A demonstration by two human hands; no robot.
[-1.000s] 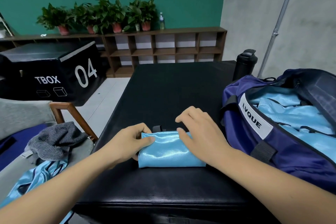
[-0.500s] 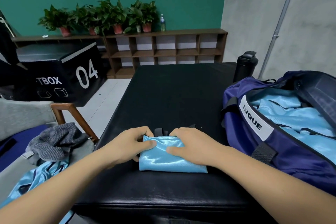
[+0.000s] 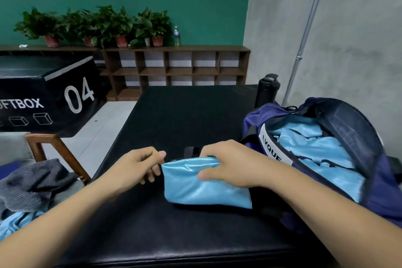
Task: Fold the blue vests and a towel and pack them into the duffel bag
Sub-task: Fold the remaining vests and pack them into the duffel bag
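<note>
Your right hand (image 3: 230, 165) grips the folded vest (image 3: 195, 189) beside the bag (image 3: 387, 198); left hand (image 3: 134, 167) curled at its edge, grip unclear.

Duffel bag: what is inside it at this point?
Through the open top of the duffel bag, crumpled light blue vests with dark trim fill the inside. Whatever lies beneath them, and the bag's bottom, is covered and cannot be seen.

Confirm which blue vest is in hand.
The folded vest on the table, gripped by the right hand; the bagged vests and the crumpled vest by the chair lie untouched.
</note>
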